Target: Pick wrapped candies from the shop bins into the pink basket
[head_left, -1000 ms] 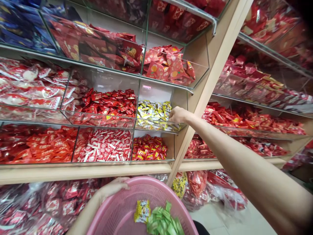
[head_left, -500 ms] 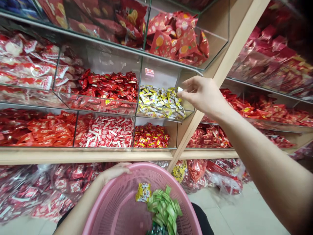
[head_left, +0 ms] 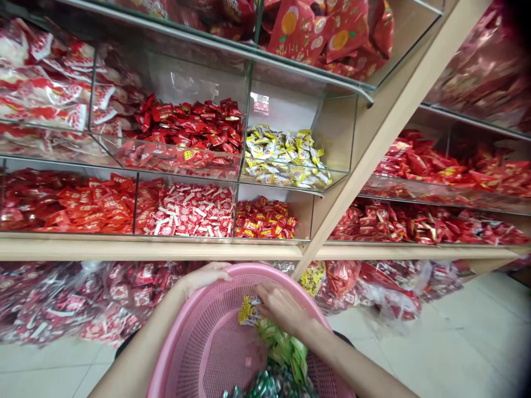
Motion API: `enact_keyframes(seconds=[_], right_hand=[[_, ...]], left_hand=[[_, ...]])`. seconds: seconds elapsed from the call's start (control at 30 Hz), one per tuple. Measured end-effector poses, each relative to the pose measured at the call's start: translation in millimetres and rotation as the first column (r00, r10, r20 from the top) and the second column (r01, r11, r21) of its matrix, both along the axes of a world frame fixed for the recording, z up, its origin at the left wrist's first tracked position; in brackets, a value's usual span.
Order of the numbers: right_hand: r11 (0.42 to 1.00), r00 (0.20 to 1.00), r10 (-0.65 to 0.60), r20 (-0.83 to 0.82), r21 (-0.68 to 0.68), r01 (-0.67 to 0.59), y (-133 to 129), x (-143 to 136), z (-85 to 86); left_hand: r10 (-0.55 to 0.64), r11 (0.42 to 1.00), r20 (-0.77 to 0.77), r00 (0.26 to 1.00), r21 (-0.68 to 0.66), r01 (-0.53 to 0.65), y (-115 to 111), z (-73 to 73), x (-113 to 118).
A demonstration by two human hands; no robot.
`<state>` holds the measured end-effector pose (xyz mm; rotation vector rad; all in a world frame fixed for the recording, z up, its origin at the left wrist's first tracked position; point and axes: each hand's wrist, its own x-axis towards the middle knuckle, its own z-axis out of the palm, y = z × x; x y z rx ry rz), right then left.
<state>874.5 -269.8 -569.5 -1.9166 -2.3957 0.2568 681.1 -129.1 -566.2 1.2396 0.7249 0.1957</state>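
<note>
My left hand (head_left: 207, 276) is closed over the far left rim of a pink plastic basket (head_left: 182, 320), which is held tilted in front of me. Inside the basket, my right hand (head_left: 276, 307) has its fingers curled down at a yellow-and-white wrapped candy (head_left: 249, 310); the fingertips are partly hidden. Below that hand lie green-wrapped candies (head_left: 286, 345). Dark green shiny wrapped candies (head_left: 269, 384) sit at the basket's near side. Ahead, a clear shelf bin (head_left: 290, 174) holds more yellow-and-white wrapped candies (head_left: 282, 149).
Neighbouring bins hold red wrapped candies (head_left: 194, 130) and red-and-white ones (head_left: 194, 213). A slanting wooden post (head_left: 357, 160) divides the shelves. Under the wooden ledge (head_left: 145, 249), plastic bags of candies (head_left: 62, 301) rest on the tiled floor (head_left: 456, 354).
My right hand has come down from the bin of yellow-and-white candies into the basket. The view has shifted slightly, and more of the dark green candies shows.
</note>
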Motion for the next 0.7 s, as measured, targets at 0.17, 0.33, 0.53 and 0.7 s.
enact_keyframes(seconds=[0.17, 0.33, 0.53, 0.7], right_hand=[[0.994, 0.995, 0.097, 0.011, 0.047, -0.098, -16.5, -18.5, -8.2], [0.981, 0.979, 0.186, 0.085, 0.03, -0.19, -23.5, -32.3, -33.4], [0.987, 0.984, 0.142, 0.108, 0.054, -0.149, -24.1, -36.1, -52.1], [0.993, 0.995, 0.079, 0.068, 0.086, -0.085, -27.1, -34.4, -47.3]], left_hand=[[0.013, 1.0, -0.014, 1.0, -0.017, -0.013, 1.4, -2.2, -0.6], [0.005, 1.0, -0.025, 1.0, -0.024, -0.006, 1.0, -2.8, 1.1], [0.01, 1.0, -0.021, 1.0, -0.015, -0.011, 1.3, -2.8, -0.4], [-0.005, 1.0, -0.011, 1.0, -0.028, 0.004, 2.2, -5.0, -0.8]])
